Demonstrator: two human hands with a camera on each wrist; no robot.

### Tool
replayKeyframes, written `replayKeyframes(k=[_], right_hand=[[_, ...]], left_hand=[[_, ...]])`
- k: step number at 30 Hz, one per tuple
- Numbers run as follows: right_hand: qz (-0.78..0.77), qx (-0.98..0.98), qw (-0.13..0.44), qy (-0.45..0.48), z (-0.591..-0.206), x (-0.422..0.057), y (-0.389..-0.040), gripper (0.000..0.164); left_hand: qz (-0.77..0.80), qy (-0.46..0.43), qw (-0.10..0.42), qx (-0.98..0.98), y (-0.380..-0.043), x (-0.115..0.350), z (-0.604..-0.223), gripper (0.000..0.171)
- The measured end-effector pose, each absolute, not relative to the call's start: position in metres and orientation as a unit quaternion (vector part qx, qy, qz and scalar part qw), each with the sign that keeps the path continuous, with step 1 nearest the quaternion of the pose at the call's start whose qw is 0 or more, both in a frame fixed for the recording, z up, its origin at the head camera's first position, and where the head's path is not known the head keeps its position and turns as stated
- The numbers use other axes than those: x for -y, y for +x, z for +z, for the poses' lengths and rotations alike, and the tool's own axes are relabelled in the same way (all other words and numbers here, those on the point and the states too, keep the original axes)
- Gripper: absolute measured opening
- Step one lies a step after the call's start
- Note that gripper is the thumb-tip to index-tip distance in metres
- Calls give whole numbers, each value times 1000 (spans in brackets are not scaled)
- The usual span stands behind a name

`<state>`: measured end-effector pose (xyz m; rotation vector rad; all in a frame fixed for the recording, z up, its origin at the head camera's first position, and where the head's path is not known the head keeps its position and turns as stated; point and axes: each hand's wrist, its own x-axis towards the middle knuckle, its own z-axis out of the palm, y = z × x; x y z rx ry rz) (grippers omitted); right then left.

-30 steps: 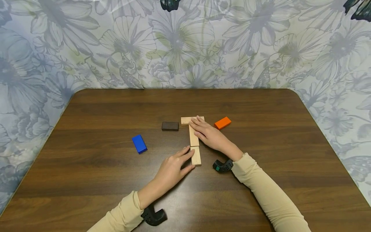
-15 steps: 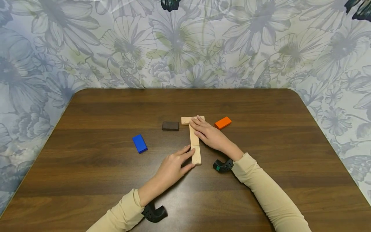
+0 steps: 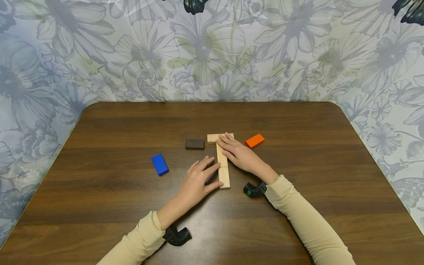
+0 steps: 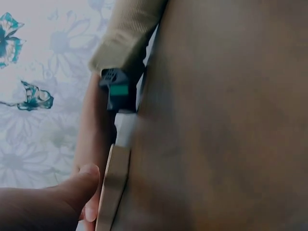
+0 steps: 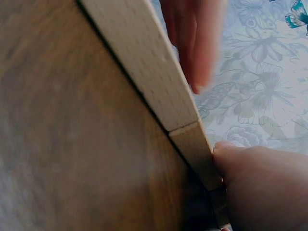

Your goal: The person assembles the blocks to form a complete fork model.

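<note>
Two pale wooden blocks lie end to end, a near block (image 3: pixel 225 180) and a middle block (image 3: pixel 220 156). A third wooden block (image 3: pixel 212 139) lies crosswise at their far end, making a T shape. My right hand (image 3: pixel 243 155) rests with outstretched fingers over the top of the middle block and onto the crosswise one, hiding part of both. My left hand (image 3: pixel 196 181) is spread beside the near block, index fingertip at the seam and thumb (image 4: pixel 83 185) by its near end. In the right wrist view, left fingers (image 5: pixel 204 48) hang above the near block.
Left of the T lies a dark brown block (image 3: pixel 194 144), with a blue block (image 3: pixel 160 164) further left. An orange block (image 3: pixel 254 140) sits to the right, near the right hand. All lie on a brown wooden table (image 3: pixel 314 154) against a flowered wall covering (image 3: pixel 142 55).
My left hand has eased off the near block, its fingers lifting and shifting slightly away and to the left. My right hand and the blocks have stayed in place.
</note>
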<state>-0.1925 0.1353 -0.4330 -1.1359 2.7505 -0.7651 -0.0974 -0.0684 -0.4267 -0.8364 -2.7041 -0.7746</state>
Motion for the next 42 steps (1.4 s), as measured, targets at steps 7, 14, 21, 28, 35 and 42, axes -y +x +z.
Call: replayKeyframes(k=[7, 14, 21, 28, 35, 42], right_hand=[[-256, -892, 27, -372, -432, -136, -192, 46], [-249, -889, 14, -384, -434, -135, -192, 45], [-248, -891, 13, -381, -434, -134, -192, 46], [-223, -898, -12, -379, -426, -138, -191, 48], [-253, -927, -109, -254, -408, -160, -185, 46], [-208, -970, -87, -96, -406, -189, -172, 56]], left_hand=[[-215, -297, 65, 928, -120, 65, -417, 93], [-215, -318, -15, 923, -143, 62, -410, 108], [-203, -299, -77, 929, -153, 62, -408, 112], [-192, -282, -97, 935, -156, 61, -408, 116], [-181, -277, -97, 939, -156, 59, -407, 118], [-172, -289, -96, 937, -155, 63, -406, 110]])
